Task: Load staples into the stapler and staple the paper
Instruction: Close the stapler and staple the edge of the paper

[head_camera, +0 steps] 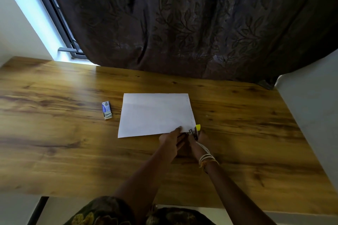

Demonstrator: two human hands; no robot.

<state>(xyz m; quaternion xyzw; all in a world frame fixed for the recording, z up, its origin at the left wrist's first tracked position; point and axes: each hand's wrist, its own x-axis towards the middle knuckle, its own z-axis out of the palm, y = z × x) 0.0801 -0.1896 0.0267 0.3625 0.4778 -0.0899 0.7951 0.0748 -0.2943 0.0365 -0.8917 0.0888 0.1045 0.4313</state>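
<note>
The sheet of paper point(155, 114) lies flat on the wooden surface point(54, 133), its long axis running left to right, with a row of staples already visible along its right edge. The coming move turns on the near right corner: the yellow stapler point(195, 131) sits right at that corner, its nose pointing in over the paper's edge. The right hand point(196, 144) is curled around the stapler from the near side, gripping it. The left hand point(171, 139) lies just beside it to the left, fingertips pressing on the paper's near edge to steady it. The staple box point(106, 110) rests open, well apart to the paper's left.
</note>
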